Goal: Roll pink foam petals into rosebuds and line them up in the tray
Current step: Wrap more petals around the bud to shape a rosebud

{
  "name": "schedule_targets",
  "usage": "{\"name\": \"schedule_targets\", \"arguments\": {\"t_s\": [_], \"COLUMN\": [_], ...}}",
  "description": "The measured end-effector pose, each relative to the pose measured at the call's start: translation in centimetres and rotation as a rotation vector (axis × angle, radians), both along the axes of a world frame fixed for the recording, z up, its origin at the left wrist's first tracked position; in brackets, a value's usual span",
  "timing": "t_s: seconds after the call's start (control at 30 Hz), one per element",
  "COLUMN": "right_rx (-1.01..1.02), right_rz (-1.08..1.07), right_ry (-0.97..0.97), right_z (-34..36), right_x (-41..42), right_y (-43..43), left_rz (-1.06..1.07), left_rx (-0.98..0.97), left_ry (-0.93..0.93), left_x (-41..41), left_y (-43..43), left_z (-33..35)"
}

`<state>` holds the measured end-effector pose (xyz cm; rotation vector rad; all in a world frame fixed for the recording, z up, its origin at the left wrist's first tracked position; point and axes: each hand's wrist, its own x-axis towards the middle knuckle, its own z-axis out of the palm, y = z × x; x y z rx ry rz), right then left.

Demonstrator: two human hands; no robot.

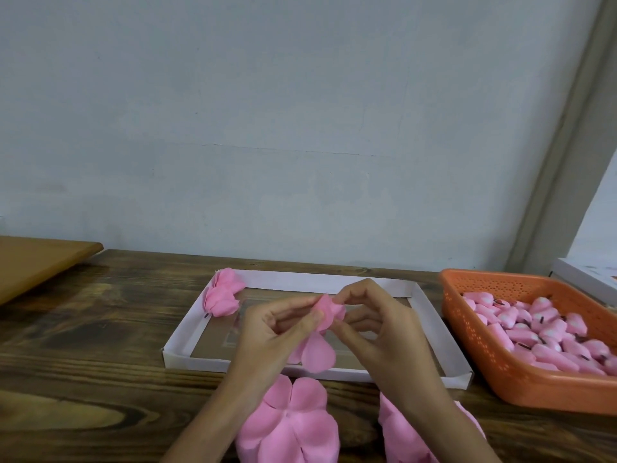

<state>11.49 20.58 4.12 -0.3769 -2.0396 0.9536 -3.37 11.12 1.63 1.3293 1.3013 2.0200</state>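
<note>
A shallow white cardboard tray (310, 281) lies on the wooden table in front of me. Two rolled pink rosebuds (223, 295) rest in its far left corner. Above the tray, my left hand (270, 332) and my right hand (377, 325) both pinch a pink foam petal piece (325, 315); its top is partly rolled and loose petals (315, 357) hang below. Flat pink petal stacks lie near me: one (288, 426) between my forearms, another (404, 432) partly hidden under my right forearm.
An orange perforated basket (474, 329) at the right holds several pink-and-white bud cores with dark stubs. A white box (581, 279) sits behind it. A brown board (36, 262) lies at the far left. A pale wall rises behind the table.
</note>
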Motion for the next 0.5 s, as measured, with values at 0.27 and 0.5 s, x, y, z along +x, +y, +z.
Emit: {"name": "schedule_targets", "arguments": {"t_s": [0.27,0.5], "right_rx": [0.694,0.857], "right_rz": [-0.210,-0.257], "right_ry": [-0.023,-0.186], "right_z": [-0.7,-1.8], "right_x": [-0.6,-1.6], "right_y": [-1.2,-2.8], "left_rz": [-0.010,-0.071], "left_rx": [0.018,-0.018], "left_ry": [-0.444,-0.600], "left_x": [-0.1,0.5], "left_y": [0.6,0.5], "left_z": [-0.2,0.1]}}
